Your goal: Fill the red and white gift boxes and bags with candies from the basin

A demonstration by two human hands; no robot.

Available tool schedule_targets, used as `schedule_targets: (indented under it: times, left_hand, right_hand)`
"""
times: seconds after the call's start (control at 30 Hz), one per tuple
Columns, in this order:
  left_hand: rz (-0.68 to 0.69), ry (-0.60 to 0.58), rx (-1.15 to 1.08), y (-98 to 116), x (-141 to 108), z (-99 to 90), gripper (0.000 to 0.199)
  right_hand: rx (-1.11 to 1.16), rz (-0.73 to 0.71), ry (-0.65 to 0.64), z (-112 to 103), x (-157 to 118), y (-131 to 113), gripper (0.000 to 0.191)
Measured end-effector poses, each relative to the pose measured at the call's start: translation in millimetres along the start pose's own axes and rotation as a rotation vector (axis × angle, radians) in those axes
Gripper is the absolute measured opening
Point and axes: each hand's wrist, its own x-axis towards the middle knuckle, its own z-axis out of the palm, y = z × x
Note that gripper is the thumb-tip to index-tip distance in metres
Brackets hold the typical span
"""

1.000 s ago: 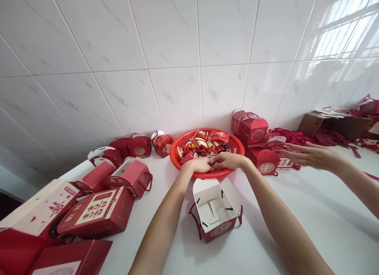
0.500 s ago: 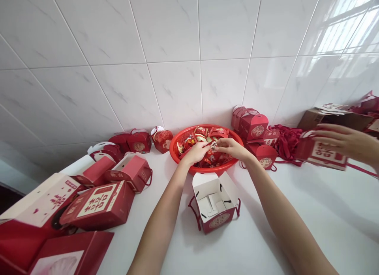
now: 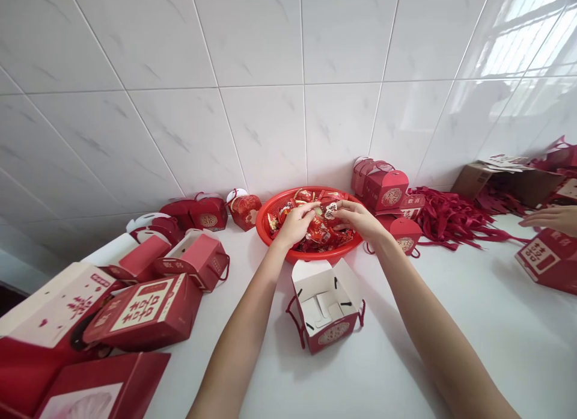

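A red oval plastic basket (image 3: 265,243) is heaped with red-wrapped candies (image 3: 321,234). Over the left part of the heap, my left hand (image 3: 296,224) has its fingers drawn together; whatever is between the fingertips is hidden. My right hand (image 3: 359,219) reaches in from the right, its fingertips closed at a small white-and-red candy packet (image 3: 330,211). In front of the basket stands an open red gift box (image 3: 332,336) with a white inside, raised flaps and dark red cord handles on its sides. Cardboard folds show inside it.
Red gift boxes (image 3: 148,311) crowd the left side, and more boxes (image 3: 387,190) are stacked behind right. Dark red ribbons (image 3: 446,217) lie near a brown carton (image 3: 469,181). At the right edge, another person's hand (image 3: 552,219) is at a red box (image 3: 552,256). A tiled wall (image 3: 261,130) backs the white table.
My hands have moved apart over the basket, the small packet staying by my right fingertips. The other person's hand and red box have shifted right, uncovering more ribbons.
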Motion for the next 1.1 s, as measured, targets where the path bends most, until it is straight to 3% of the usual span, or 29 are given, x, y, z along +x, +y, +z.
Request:
schedule_targets:
  times: [0.27,0.53,0.7,0.9,1.03,1.1]
  left_hand:
    - [0.058,-0.034,0.099,2.5,-2.7,4.0,0.053]
    - [0.180,-0.051,-0.038,5.7,-1.0,5.3,0.050]
    - [0.115,-0.125,-0.024,4.3,-1.5,6.5,0.055]
    - [-0.014,-0.130,0.066,7.0,-4.0,7.3,0.055]
    - [-0.073,-0.065,0.135,3.9,-0.7,6.6,0.045]
    - [-0.119,0.003,0.151,-2.9,3.2,5.9,0.037]
  right_hand:
    - [-0.131,-0.037,-0.008,12.7,1.2,2.6,0.029]
    - [0.013,0.028,-0.030,10.5,0.8,0.6,0.033]
    - [0.046,0.003,0.022,7.1,3.7,4.0,0.031]
    - [0.004,-0.001,0.095,5.6,7.4,8.3,0.023]
    - [-0.046,-0.038,0.156,4.7,9.0,10.5,0.019]
    - [-0.223,-0.075,0.244,5.5,9.6,10.8,0.018]
